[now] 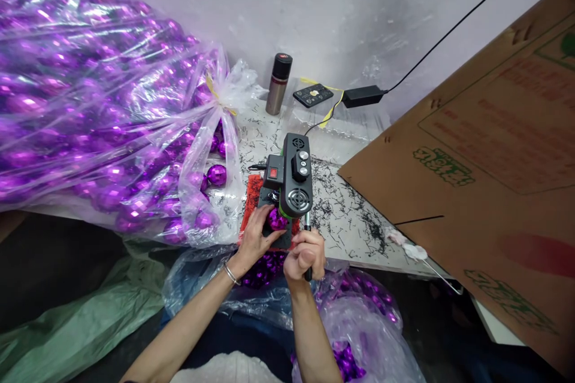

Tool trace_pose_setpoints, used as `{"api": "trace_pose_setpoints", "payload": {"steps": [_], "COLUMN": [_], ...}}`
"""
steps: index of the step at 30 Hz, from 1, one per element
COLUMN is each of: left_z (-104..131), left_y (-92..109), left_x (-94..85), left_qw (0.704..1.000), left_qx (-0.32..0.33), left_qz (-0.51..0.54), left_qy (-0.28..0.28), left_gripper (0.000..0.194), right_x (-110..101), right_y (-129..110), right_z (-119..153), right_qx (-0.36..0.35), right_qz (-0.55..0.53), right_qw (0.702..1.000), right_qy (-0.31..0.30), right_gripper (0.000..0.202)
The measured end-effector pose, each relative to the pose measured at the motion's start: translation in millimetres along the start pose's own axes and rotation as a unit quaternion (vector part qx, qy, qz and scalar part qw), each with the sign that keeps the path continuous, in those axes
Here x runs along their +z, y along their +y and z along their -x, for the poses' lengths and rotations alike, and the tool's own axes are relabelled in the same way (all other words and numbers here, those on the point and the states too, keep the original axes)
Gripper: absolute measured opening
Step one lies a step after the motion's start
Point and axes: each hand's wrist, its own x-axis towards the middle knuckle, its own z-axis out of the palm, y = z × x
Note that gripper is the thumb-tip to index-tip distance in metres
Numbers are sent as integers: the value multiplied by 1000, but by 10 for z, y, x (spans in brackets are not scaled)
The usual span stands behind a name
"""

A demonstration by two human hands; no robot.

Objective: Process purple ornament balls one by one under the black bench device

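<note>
Under the near end of a black machine (297, 173), my left hand (257, 238) grips a shiny purple ball (277, 219) between thumb and fingers. My right hand (306, 256) is wrapped round the black handle (308, 274) of a lever at the machine's right side. The machine stands on a red mat (251, 197). A red switch (273, 173) shows on its left side. Loose purple balls, one of them separate (217, 175), lie to the left of the machine.
A big clear bag of purple balls (112, 102) fills the left. Behind stand a bottle (279, 84), a dark flat device (313, 95) and a power adapter (363, 96). Black bits litter the table (332, 233). A cardboard box (485, 161) leans in at right; another bag (372, 335) lies below.
</note>
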Motion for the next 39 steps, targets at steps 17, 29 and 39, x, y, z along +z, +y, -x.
{"api": "trace_pose_setpoints", "payload": {"steps": [17, 29, 39], "left_z": [-87, 343, -1432], "left_y": [-7, 184, -111], "left_x": [18, -725, -1268], "left_qw": [1000, 992, 882], "left_qx": [16, 108, -267], "left_qz": [11, -71, -358], "left_qy": [6, 5, -149], "left_gripper": [58, 63, 46], "right_x": [-14, -146, -127], "right_y": [-59, -234, -242], "right_z": [-208, -468, -448], "right_qx": [-3, 24, 37], "right_qz": [-30, -24, -27], "right_qw": [999, 997, 997], "right_qy": [-10, -69, -63], "right_gripper": [40, 36, 38]}}
